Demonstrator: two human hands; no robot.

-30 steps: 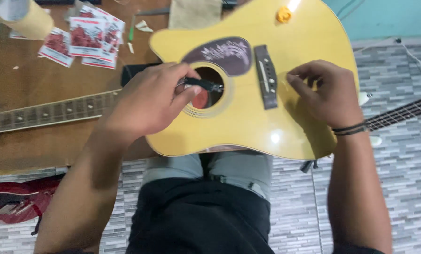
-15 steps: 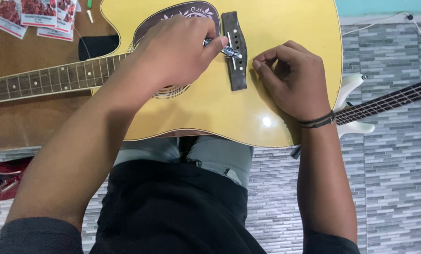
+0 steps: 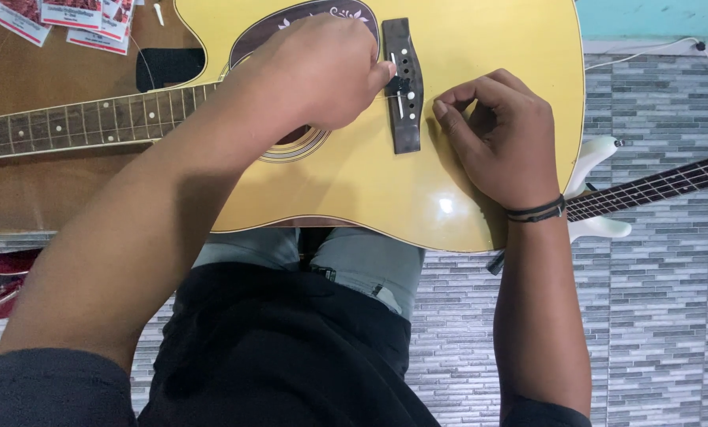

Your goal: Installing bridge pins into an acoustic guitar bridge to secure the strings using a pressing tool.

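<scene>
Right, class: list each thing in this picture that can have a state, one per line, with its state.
acoustic guitar: lying face up across the lap, unstrung at the bridge.
bridge: one white pin seated, other holes open.
left hand: fingers pinched at the bridge, over the sound hole.
right hand: curled, resting on the guitar top beside the bridge.
packets: lying flat on the table.
</scene>
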